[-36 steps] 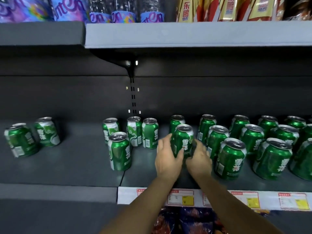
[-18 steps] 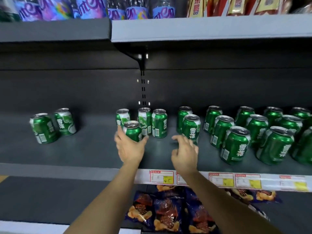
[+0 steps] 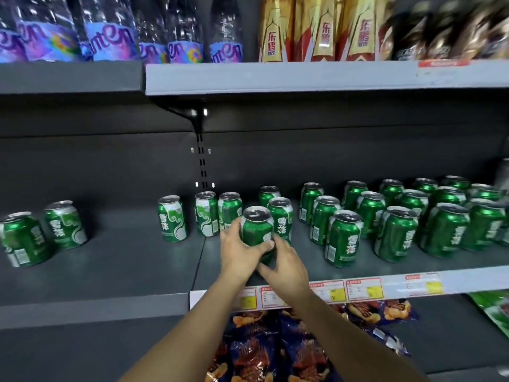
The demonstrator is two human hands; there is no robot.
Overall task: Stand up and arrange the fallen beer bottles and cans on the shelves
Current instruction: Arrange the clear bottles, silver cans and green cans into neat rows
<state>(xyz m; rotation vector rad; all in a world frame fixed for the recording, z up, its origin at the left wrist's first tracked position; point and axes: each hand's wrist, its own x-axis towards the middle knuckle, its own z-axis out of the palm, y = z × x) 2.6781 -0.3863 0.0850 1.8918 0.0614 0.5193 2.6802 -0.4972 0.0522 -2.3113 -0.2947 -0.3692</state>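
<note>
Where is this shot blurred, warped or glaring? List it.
Head view: the brown packets on the upper shelf's right end smear with motion blur; wide-angle distortion tilts the two far-left cans outward; silver lids glint, as on the held can gripped by the left hand, right hand touching it; the shelf's back panel lies in dim shadow.
</note>
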